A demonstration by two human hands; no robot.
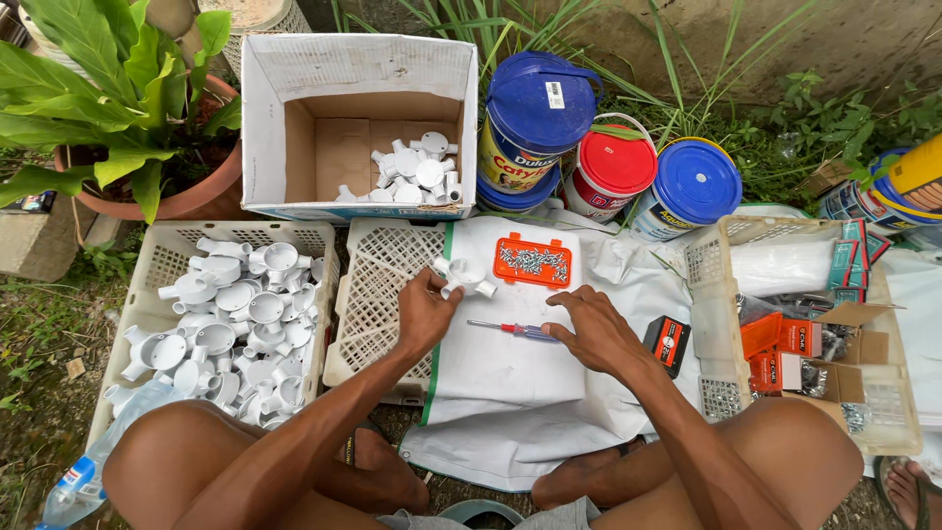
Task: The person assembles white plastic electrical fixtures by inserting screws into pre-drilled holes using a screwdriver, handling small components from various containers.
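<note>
At the bottom of the frame the person sits with bare knees spread, and both arms reach forward over a white sheet [510, 393] that covers a turned-over crate [378, 294]. The right hand [597, 329] lies palm down at the centre of the frame, its fingers bent and half open, with the fingertips touching a screwdriver [515, 330] that has a red and blue handle; the hand presses on it but is not closed around it. The left hand [424, 312] is a little further up and to the left, with thumb and fingers closed on a white fitting [465, 277], a round plastic box with short pipe outlets, held just above the sheet. Just beyond the fitting, an orange tray [533, 261] full of small screws rests on the sheet. A small black and orange box [668, 343] lies right of the right hand.

At the left of the frame a basket [167, 257] holds many more white fittings. At the right, another basket [708, 257] holds orange boxes, screws and white bags. Further up, a carton [358, 69] stands open with some fittings in its corner. Beside it, in the upper middle, are paint cans [542, 103] with blue and red lids. A plant pot [191, 201] with broad green leaves is in the upper left corner.
</note>
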